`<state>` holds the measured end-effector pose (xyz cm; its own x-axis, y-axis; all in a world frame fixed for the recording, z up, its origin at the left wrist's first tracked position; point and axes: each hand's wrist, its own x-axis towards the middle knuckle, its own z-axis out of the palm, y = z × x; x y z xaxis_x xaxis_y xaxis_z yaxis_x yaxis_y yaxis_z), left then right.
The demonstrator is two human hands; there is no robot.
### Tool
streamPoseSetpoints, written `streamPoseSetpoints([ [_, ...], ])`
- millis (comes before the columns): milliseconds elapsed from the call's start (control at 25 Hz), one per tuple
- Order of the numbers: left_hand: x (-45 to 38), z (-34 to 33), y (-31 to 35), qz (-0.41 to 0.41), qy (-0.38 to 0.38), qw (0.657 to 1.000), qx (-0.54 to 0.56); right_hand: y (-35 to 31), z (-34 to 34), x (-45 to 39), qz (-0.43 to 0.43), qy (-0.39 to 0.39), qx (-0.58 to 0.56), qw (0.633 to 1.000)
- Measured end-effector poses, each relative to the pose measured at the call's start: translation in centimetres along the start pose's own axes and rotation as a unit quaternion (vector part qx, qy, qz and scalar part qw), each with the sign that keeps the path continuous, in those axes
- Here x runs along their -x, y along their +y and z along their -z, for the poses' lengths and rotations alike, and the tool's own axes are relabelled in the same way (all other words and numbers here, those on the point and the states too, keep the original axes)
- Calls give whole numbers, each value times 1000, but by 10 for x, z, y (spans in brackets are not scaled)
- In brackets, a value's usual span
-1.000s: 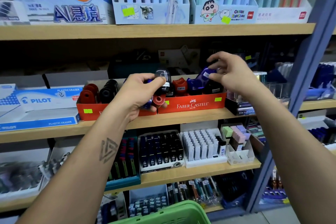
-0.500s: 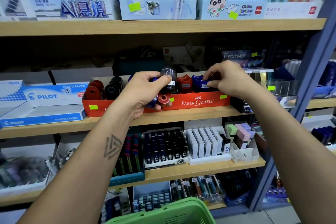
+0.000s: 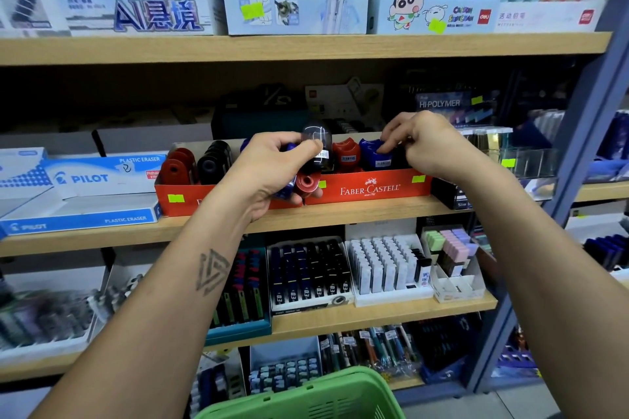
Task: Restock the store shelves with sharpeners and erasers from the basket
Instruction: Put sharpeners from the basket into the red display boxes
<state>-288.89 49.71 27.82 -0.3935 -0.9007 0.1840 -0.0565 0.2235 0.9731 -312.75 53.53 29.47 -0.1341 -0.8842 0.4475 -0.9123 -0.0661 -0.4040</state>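
1. Since the earlier frames, the right hand (image 3: 422, 143) has come down from mid-air into the red Faber-Castell tray (image 3: 369, 188); its fingertips now pinch and press a blue sharpener (image 3: 372, 155) into the row, just beside a red sharpener (image 3: 346, 153).
2. Sharpeners waiting to be shelved sit in the left hand (image 3: 272, 173), which hovers at the tray's front edge with fingers curled round a bundle: a black sharpener (image 3: 318, 148) under the thumb, a red one (image 3: 307, 183) at the bottom, and something blue between.
3. Risk: that bundle looks loosely stacked, and the lowest red piece pokes out past the fingers. A slight relaxing of the grip could drop it to the shelf (image 3: 340, 211) or floor.
4. Risk: pushing the blue one in hard may tip or crowd its neighbours, since the row looks tight.
5. Further out, a second red tray (image 3: 177, 199) holds more sharpeners beside Pilot eraser boxes (image 3: 85, 180); the green basket (image 3: 306, 398) sits below, its contents hidden.
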Motion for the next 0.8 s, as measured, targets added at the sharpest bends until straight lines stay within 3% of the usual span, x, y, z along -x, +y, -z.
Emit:
streamPoseSetpoints([
  [200,3,-3,1,-5,-4,1000,8,-4,1,-1,18,21,13,1000],
  [320,2,-4,0,0,-21,1000,17,-11,10,-1,47,111,-118,986],
  [400,2,-4,-1,4,-34,999,22,-23,12,2,61,72,-237,967],
  [560,6,-6,-2,-1,-76,997,25,-41,-5,4,92,-79,-279,953],
  [800,7,0,-3,18,-54,997,61,-34,-15,-3,71,-62,-377,921],
])
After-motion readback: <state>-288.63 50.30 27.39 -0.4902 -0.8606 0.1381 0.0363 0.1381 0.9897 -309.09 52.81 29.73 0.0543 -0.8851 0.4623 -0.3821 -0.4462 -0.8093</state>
